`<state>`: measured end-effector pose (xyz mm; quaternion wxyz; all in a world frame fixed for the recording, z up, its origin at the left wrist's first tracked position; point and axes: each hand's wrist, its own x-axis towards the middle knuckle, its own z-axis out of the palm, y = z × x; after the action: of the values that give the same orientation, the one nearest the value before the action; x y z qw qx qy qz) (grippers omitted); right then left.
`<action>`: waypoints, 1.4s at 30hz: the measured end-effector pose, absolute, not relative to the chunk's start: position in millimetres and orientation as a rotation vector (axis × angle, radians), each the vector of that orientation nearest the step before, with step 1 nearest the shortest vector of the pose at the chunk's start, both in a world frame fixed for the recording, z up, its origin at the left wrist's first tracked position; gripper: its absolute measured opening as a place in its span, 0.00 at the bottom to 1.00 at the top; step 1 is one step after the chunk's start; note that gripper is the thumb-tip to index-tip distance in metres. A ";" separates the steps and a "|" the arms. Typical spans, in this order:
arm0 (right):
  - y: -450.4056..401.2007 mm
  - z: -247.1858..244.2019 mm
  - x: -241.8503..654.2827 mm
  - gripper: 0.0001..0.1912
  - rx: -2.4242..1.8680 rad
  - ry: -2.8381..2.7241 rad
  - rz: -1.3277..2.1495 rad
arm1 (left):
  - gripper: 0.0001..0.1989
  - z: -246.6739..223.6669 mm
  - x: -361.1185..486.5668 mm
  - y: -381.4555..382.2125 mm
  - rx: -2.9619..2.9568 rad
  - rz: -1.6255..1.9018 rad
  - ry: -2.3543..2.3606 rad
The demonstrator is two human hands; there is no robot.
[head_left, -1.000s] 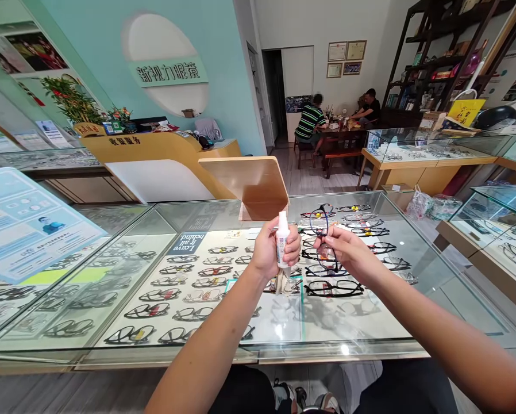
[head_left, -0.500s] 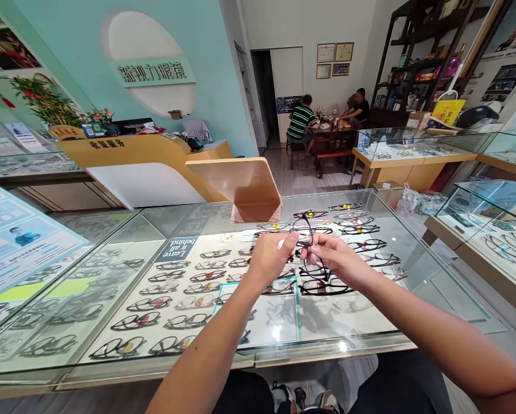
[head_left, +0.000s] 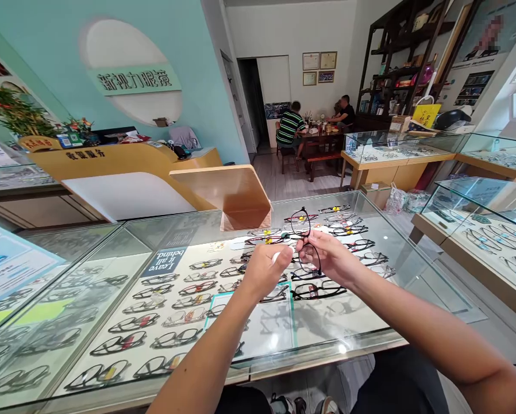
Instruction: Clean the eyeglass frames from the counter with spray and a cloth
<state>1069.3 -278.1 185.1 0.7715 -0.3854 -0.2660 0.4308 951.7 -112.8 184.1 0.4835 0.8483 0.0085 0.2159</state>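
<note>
Above a glass display case, my right hand pinches a pair of dark-rimmed eyeglasses near the middle. The glasses stand on end, one lens above the other. Just left of them, my left hand is closed with its thumb on top. Something small and white shows by that thumb; its kind is unclear. Whether the left fingers touch the glasses I cannot tell. Rows of spectacle frames lie under the glass below both hands.
A wooden board on a stand rests on the case's far side. At left is a pale blue printed sheet. More glass cases stand at right. Two people sit at a table at the back.
The glasses have turned so that both lenses show more fully, one above the other. My left hand sits slightly lower. The view has swung a little to the right.
</note>
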 end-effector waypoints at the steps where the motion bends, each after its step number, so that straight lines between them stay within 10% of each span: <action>1: -278.4 185.7 1070.0 0.17 -0.830 -0.565 0.923 | 0.40 184.3 951.5 -114.5 2.094 0.491 0.001; 11: -281.6 189.9 1069.2 0.16 -0.805 -0.538 0.908 | 0.35 182.0 949.9 -119.6 2.026 0.493 0.032; 19: -284.9 191.6 1081.4 0.16 -0.764 -0.501 0.898 | 0.08 192.4 948.8 -20.3 1.831 1.061 0.486; 42: -286.7 192.5 1093.6 0.18 -0.725 -0.444 0.872 | 0.12 132.3 938.4 76.7 2.201 0.866 1.242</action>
<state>1093.6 -286.7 192.5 0.8203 -0.3403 -0.2083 0.4098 938.4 76.7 132.3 0.2330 0.8011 0.4523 0.3152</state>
